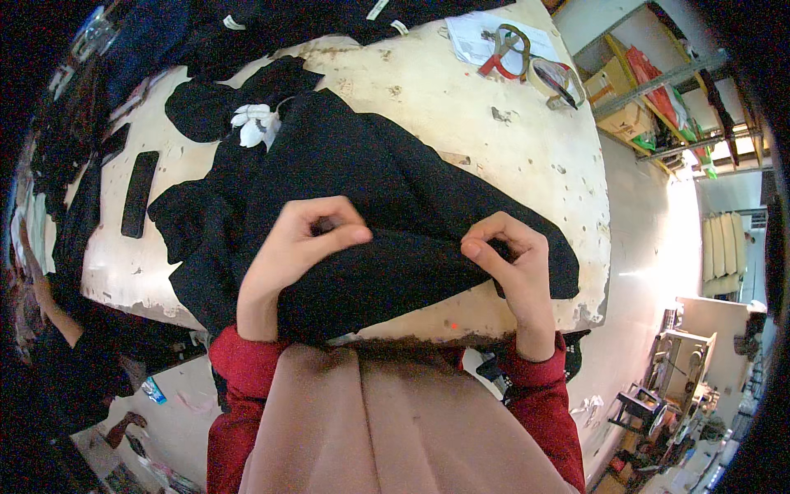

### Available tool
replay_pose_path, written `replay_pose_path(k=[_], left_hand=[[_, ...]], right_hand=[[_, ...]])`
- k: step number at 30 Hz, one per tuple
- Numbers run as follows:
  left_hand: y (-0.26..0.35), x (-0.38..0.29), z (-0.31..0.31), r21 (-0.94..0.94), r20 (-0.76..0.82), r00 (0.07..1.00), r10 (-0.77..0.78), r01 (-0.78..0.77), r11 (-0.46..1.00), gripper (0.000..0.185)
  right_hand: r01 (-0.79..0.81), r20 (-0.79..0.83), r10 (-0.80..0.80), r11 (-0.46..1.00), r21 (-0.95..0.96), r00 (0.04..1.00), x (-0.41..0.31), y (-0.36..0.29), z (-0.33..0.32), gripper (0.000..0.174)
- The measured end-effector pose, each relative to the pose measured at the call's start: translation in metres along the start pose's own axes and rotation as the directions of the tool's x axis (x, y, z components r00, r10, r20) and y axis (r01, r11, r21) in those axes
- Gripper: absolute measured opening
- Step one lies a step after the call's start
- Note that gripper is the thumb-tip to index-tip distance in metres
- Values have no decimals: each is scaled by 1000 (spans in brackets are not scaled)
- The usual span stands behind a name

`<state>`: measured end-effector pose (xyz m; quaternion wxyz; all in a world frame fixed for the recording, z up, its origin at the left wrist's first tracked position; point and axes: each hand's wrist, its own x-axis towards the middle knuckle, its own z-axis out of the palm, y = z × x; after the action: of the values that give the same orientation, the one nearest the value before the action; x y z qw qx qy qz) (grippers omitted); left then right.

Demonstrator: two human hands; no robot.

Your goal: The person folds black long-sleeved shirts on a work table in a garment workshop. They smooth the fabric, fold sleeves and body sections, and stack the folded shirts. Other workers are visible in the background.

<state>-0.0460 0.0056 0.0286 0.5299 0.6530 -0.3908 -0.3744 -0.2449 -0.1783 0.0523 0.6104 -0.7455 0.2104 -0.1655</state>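
A black fabric garment (364,167) lies spread across the worktable before me, its folds running from upper left to lower right. My left hand (302,247) pinches the cloth between thumb and forefinger near its middle. To the right, my right hand (512,265) pinches the same cloth along a fold, close to the garment's lower right edge. The fold stretches between the two pinches. A white flower-shaped piece (256,125) rests on the black cloth at its upper left. Both sets of fingertips hide the exact spots they grip.
The pale, stained worktable (543,179) bears a paper sheet (463,37), a looped band (512,52) and a tape roll (549,80) at upper right. A black rectangular object (141,194) lies left. Another person's arm (52,302) shows at far left. Shelving (660,105) stands right.
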Motion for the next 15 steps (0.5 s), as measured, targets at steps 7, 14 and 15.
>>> replay_pose_path(k=[7, 14, 15], left_hand=[[-5, -19, -2, -168, -101, 990, -98, 80, 982, 14], [-3, -28, -17, -5, 62, 975, -212, 213, 977, 13], [-5, -33, -23, 13, 70, 976, -207, 206, 978, 14]], right_hand=[[-109, 8, 108, 994, 33, 994, -2, 7, 5, 10], [-78, -42, 78, 997, 5, 996, 3, 7, 0, 8], [-52, -59, 52, 999, 1, 997, 5, 10, -2, 8]])
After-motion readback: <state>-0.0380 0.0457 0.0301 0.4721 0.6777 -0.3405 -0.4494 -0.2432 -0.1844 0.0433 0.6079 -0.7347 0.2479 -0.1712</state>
